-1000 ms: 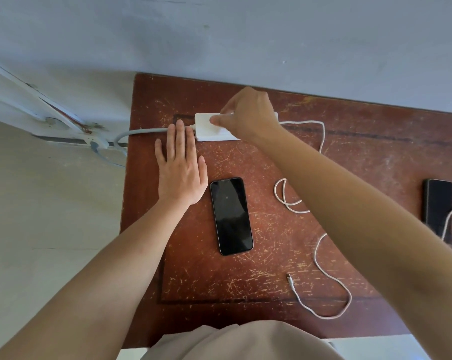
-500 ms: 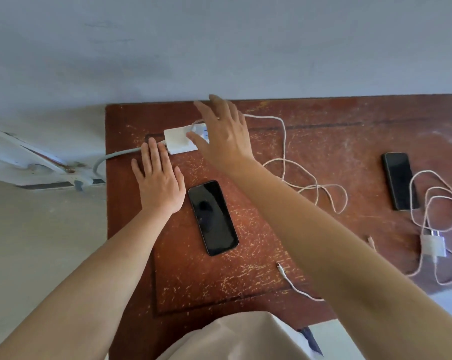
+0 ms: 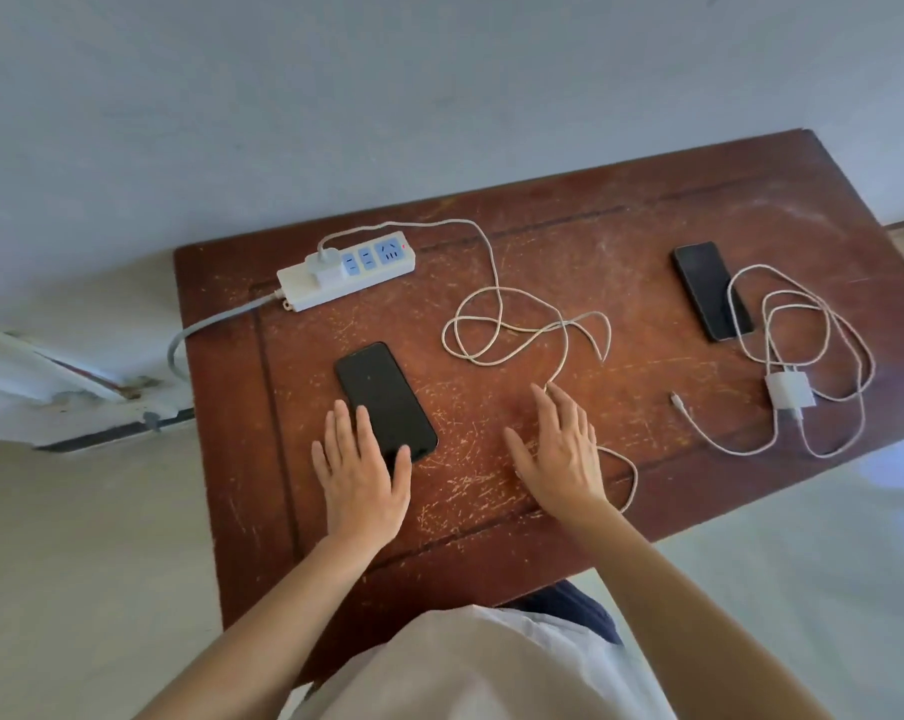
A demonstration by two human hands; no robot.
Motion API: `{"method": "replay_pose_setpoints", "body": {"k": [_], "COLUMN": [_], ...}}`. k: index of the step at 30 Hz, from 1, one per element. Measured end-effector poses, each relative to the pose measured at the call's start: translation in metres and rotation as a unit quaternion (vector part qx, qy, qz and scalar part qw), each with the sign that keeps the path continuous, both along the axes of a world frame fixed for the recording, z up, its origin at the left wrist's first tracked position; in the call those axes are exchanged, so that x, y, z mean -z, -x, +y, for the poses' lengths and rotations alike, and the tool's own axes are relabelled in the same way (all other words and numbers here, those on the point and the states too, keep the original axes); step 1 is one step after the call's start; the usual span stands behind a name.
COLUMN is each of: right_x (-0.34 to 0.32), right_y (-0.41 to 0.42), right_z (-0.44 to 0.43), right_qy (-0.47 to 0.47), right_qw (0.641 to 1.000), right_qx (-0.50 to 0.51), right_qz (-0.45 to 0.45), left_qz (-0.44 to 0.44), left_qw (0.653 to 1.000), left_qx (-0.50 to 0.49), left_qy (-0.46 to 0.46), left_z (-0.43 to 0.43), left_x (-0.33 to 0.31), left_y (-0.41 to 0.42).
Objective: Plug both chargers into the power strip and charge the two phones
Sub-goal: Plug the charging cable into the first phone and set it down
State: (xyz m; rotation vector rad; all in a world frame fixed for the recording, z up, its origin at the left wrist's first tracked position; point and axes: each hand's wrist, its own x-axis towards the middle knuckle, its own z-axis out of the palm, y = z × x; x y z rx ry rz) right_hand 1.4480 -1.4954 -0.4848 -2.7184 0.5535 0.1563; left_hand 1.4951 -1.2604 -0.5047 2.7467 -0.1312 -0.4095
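Note:
A white power strip point(image 3: 345, 278) lies at the table's far left with one white charger point(image 3: 321, 266) plugged into it. That charger's cable point(image 3: 496, 324) loops across the middle and runs under my right hand point(image 3: 559, 454), which rests flat and open on the wood. My left hand point(image 3: 358, 467) lies flat with its fingertips on the near end of a black phone point(image 3: 384, 402). A second black phone point(image 3: 712, 291) lies at the right. Beside it sits the second charger point(image 3: 789, 389), unplugged, with its coiled cable point(image 3: 824, 356).
The scratched dark wooden table point(image 3: 621, 236) stands against a pale wall. The strip's grey cord point(image 3: 205, 324) drops off the left edge toward the floor. The second cable's loose plug end point(image 3: 676, 396) lies right of my right hand.
Both hands pulled back from the power strip toward me. The left one now touches the near phone; the right one lies on the first cable. The view swung right and down.

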Motion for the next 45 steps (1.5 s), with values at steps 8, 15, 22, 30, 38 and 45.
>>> {"method": "replay_pose_setpoints", "body": {"k": [8, 15, 22, 30, 38, 45], "right_x": [0.016, 0.032, 0.021, -0.003, -0.021, -0.052], "right_y": [0.056, 0.084, 0.081, 0.056, 0.022, 0.006], "right_z": [-0.004, -0.018, -0.024, -0.026, -0.014, 0.01], "right_qy": [0.002, 0.002, -0.017, -0.183, -0.4, -0.5], "right_qw": [0.998, 0.995, 0.994, 0.982, 0.909, 0.866], "right_qx": [-0.063, -0.081, -0.078, -0.003, 0.117, -0.009], "right_qz": [0.0, -0.057, -0.079, -0.055, -0.001, -0.028], "left_qz": [0.032, 0.043, 0.093, 0.085, 0.147, 0.202], "left_qw": [0.994, 0.98, 0.954, 0.953, 0.825, 0.719], "left_qx": [-0.098, -0.196, -0.282, -0.283, -0.45, -0.465], "left_qy": [0.02, 0.021, -0.046, -0.063, 0.309, 0.475], "left_z": [-0.021, -0.059, -0.099, -0.093, -0.064, -0.067], "left_x": [-0.014, -0.017, -0.01, -0.024, -0.057, -0.087], "left_y": [0.042, 0.001, -0.037, -0.043, -0.034, -0.022]}}
